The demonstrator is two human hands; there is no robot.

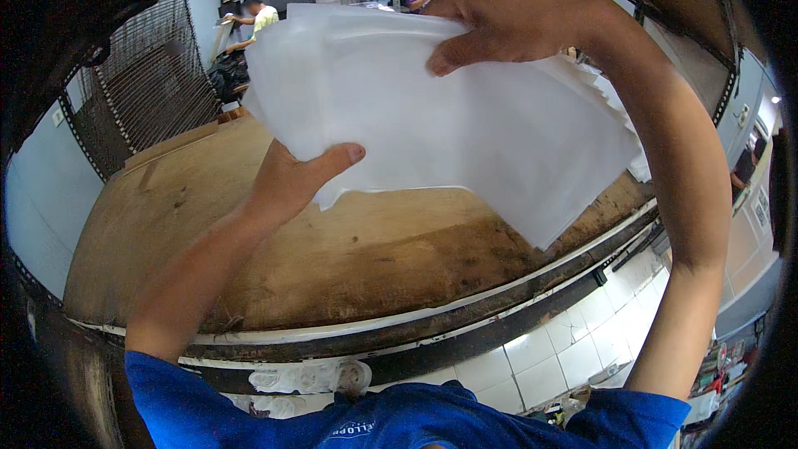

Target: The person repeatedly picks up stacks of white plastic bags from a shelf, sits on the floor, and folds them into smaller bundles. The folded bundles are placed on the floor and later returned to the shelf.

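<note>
Stack of thin white paper sheets held up between both hands, above the worn brown wooden table.

Left hand pinches the lower near edge; right hand clamps the top edge. Long axis runs left-right, fanning rightward.

A worn brown wooden table fills the middle of the frame, its top stained darker toward the lower right. A flat wooden board lies on it at the upper left.
</note>
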